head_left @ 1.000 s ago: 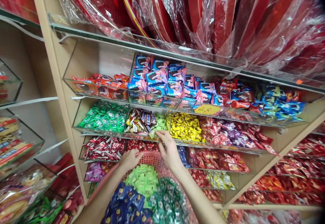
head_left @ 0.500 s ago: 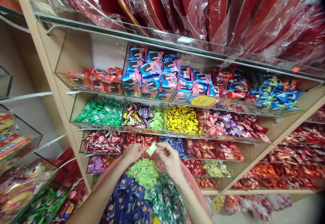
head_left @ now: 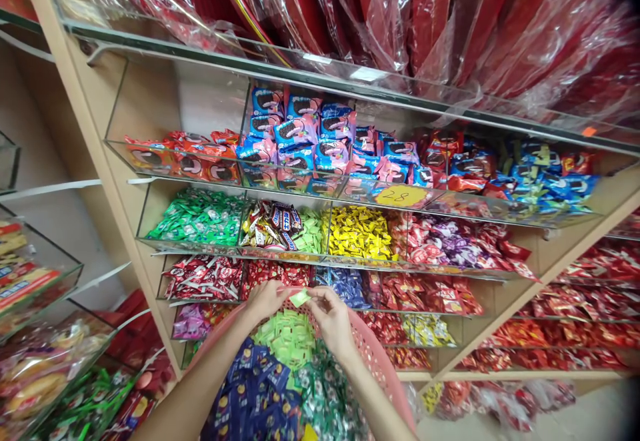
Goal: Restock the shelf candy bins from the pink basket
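Note:
My right hand (head_left: 330,314) pinches a light green wrapped candy (head_left: 300,298) between thumb and fingertips, above the far rim of a pink perforated plastic basket (head_left: 383,361). My left hand (head_left: 267,300) is closed at the basket's far rim, left of that candy; its fingertips are partly hidden. Inside the basket lie light green candies (head_left: 287,338) just below my hands. Dark blue packets (head_left: 253,394) fill the near left, and dark green wrapped candies (head_left: 330,391) the near right. A bit of yellow wrapper shows at the bottom.
A wooden shelf unit with clear bins stands ahead. It holds green candies (head_left: 200,218), yellow candies (head_left: 360,234) and blue-pink cookie packs (head_left: 300,131). A yellow price tag (head_left: 400,195) reads 28. Red plastic-wrapped items (head_left: 380,14) lie on the top glass shelf. More bins stand left.
My right hand and the light green candy have come down slightly toward the basket rim, and the candy is tilted differently. My left hand stays at the rim. The view has shifted a little.

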A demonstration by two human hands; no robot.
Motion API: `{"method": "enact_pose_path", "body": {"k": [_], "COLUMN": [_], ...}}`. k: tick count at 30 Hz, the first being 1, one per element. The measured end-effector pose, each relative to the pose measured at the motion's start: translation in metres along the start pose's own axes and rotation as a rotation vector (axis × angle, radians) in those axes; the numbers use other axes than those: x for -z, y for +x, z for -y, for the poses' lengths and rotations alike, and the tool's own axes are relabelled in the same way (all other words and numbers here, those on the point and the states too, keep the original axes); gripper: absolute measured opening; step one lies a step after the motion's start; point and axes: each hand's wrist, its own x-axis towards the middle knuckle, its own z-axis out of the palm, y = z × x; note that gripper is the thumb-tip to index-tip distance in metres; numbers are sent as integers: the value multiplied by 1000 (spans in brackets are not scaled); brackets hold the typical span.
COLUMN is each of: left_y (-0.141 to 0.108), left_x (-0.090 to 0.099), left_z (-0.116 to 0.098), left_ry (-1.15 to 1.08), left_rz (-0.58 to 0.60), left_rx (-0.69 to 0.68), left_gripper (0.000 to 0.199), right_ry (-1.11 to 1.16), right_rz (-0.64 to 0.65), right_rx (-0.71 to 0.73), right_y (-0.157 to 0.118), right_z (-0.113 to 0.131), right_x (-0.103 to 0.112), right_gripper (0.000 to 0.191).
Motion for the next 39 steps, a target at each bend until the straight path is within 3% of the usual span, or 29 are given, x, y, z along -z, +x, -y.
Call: {"method": "enact_pose_path", "body": {"k": [5,10,12,18,23,29,39], "left_y": [4,7,8,9,7,7,6], "left_x": [-3,-5,-6,-7,-6,-8,-7], "left_z": [-4,-6,-7,-8,-9,-10,-9], "left_ry": [-8,10,16,-24,-21,-5,-23], "left_rz": [17,9,11,6,16,6,16], "left_rx": [-11,-25,-22,-5,8,7,23], "left_gripper": [38,37,38,42,45,46,47], "right_ry": [62,301,326,198,-104,58,76], "right_rz": [43,148,176,238,133,212,246], "right_rx": [-45,-315,-354,-304,-244,-396,-401], "right_y": [-1,-2,-3,-5,-6,-6,-8], "right_z": [0,-7,-10,-25,-56,-75,-90], "right_x": [3,4,3,3,9,2,-22], "right_gripper": [16,24,27,23,17,24,24]}}
